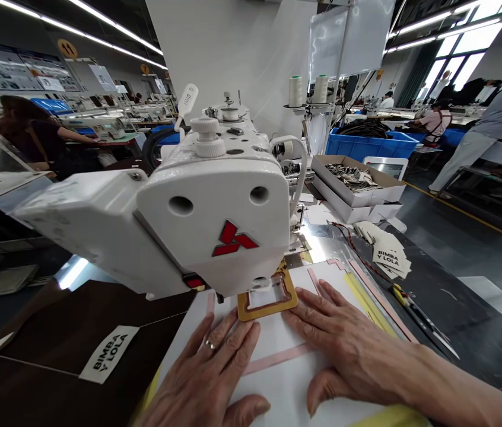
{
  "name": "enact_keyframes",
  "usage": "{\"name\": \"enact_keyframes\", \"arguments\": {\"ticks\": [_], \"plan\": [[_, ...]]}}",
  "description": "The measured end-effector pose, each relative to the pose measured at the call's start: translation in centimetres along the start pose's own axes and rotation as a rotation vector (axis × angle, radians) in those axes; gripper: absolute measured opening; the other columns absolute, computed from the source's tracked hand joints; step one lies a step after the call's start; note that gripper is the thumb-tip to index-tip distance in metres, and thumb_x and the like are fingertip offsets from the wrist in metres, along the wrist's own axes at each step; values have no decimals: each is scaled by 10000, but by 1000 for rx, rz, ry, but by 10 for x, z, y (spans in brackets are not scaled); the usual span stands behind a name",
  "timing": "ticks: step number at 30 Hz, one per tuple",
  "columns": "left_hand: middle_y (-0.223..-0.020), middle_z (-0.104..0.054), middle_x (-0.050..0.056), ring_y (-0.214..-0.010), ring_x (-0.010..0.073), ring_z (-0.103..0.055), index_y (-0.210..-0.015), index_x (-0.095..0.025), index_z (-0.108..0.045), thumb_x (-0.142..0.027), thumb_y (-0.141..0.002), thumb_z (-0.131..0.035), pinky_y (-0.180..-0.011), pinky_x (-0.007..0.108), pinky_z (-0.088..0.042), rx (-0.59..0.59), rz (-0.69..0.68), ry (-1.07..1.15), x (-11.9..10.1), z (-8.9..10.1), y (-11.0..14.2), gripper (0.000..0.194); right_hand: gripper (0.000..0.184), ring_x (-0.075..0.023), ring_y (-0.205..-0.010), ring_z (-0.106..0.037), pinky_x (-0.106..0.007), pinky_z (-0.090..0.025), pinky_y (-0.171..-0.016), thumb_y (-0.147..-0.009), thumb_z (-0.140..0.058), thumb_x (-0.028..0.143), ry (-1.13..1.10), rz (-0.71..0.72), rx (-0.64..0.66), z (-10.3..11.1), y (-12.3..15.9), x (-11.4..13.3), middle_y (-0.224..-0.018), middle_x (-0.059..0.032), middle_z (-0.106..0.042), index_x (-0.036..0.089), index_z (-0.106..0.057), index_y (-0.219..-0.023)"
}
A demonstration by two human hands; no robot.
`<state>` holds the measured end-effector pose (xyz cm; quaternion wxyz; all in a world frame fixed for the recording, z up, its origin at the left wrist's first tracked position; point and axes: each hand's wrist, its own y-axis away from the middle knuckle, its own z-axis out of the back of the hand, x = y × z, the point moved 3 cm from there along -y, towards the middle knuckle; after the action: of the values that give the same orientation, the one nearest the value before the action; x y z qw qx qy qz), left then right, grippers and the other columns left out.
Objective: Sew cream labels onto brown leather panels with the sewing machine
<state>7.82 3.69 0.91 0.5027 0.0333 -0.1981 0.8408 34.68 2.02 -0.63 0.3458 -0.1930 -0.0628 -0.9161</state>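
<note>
Both of my hands lie flat on a white sheet (277, 356) marked with pink strips and edged in yellow. My left hand (215, 367), a ring on one finger, has its fingers stretched toward the sewing machine (215, 207). On the other side, my right hand (344, 332) presses down with fingers spread. Between the fingertips sits a brass-coloured clamp frame (269, 311) under the machine head, resting on the sheet. The needle is hidden behind the head. Neither hand grips anything.
Left of the sheet, a printed label (109, 354) hangs on a thread. At right lie yellow-handled snips (424, 317) and a pile of labels (387, 252). Behind them stands a cardboard box (358, 187) of labels. Thread cones (295, 92) stand behind the machine; other people work farther off.
</note>
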Motion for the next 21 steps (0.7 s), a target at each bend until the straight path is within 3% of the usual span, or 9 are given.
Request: {"name": "enact_keyframes", "arguments": {"ticks": [5, 10, 15, 21], "plan": [[-1603, -481, 64, -1628, 280, -85, -1520, -103, -491, -706, -1044, -478, -1359, 462, -26, 11, -5, -15, 1, 1, -1, 769, 937, -347, -1629, -168, -627, -28, -1316, -951, -598, 753, -12, 21, -18, 3, -2, 0, -1710, -141, -346, 220, -325, -1671], [-1667, -378, 63, -1630, 266, -79, -1562, -106, -427, -696, -1046, -448, -1355, 461, -123, -9, 9, -42, 3, 3, -6, 784, 926, -356, -1618, -210, -631, -73, -1317, -945, -631, 731, -10, 40, -45, 3, -5, -2, -1694, -149, -379, 219, -344, -1661], [-1663, -382, 67, -1604, 291, -215, -1588, -118, -395, -702, -1044, -454, -1308, 460, -301, 10, 18, -36, 2, 2, -6, 800, 933, -366, -1603, -260, -621, -89, -1321, -938, -640, 733, -11, 45, -42, 3, -7, -3, -1678, -164, -405, 208, -356, -1655], [-1600, -481, 94, -1532, 306, -383, -1605, -144, -379, -661, -1039, -534, -1269, 445, -385, 14, 39, 69, 4, 1, -4, 782, 934, -351, -1619, -207, -614, -81, -1322, -949, -632, 724, 9, 45, -55, 5, -6, 0, -1696, -168, -366, 197, -339, -1662]]}}
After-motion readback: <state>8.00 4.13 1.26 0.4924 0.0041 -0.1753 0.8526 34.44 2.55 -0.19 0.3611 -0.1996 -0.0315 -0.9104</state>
